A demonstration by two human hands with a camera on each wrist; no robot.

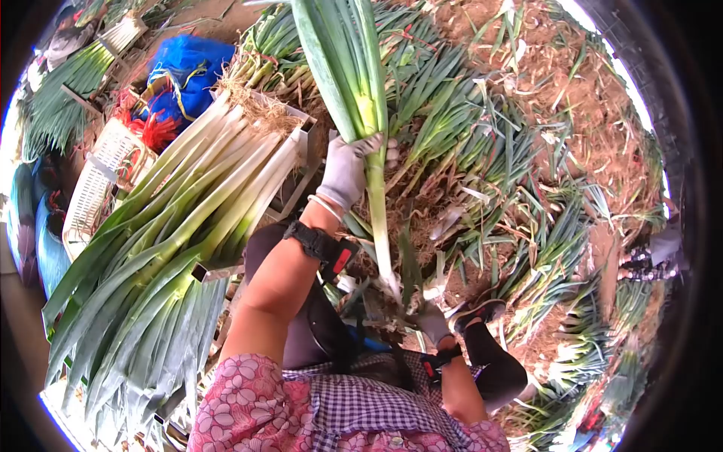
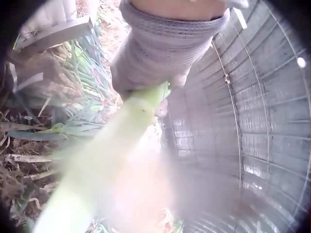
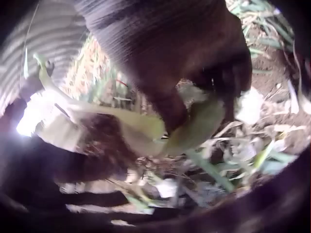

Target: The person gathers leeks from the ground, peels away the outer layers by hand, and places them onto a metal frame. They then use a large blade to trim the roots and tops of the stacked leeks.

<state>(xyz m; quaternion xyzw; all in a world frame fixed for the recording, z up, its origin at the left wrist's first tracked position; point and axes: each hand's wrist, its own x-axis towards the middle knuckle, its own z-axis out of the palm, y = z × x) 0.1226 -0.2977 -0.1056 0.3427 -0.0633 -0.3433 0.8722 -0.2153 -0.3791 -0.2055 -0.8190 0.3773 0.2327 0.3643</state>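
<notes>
A long leek (image 1: 379, 226) stands almost upright in front of me, its white stalk low and its broad green leaves fanning out at the top. My left hand (image 1: 348, 172), in a grey glove, grips the stalk where the white turns green. In the left wrist view the gloved left hand (image 2: 158, 56) is wrapped round the pale green leek stalk (image 2: 109, 150). My right hand (image 1: 433, 322), also gloved, holds the leek's lower end near my knees. In the right wrist view the right hand's fingers (image 3: 167, 104) pinch a yellow-green outer leaf (image 3: 194, 130) of the leek.
A stack of cleaned leeks (image 1: 188, 203) lies in a metal-edged crate (image 1: 303, 139) on my left. Behind it are a blue bag (image 1: 188, 68) and a white plastic basket (image 1: 94, 181). Loose leeks (image 1: 482, 128) and trimmings cover the soil ahead and right.
</notes>
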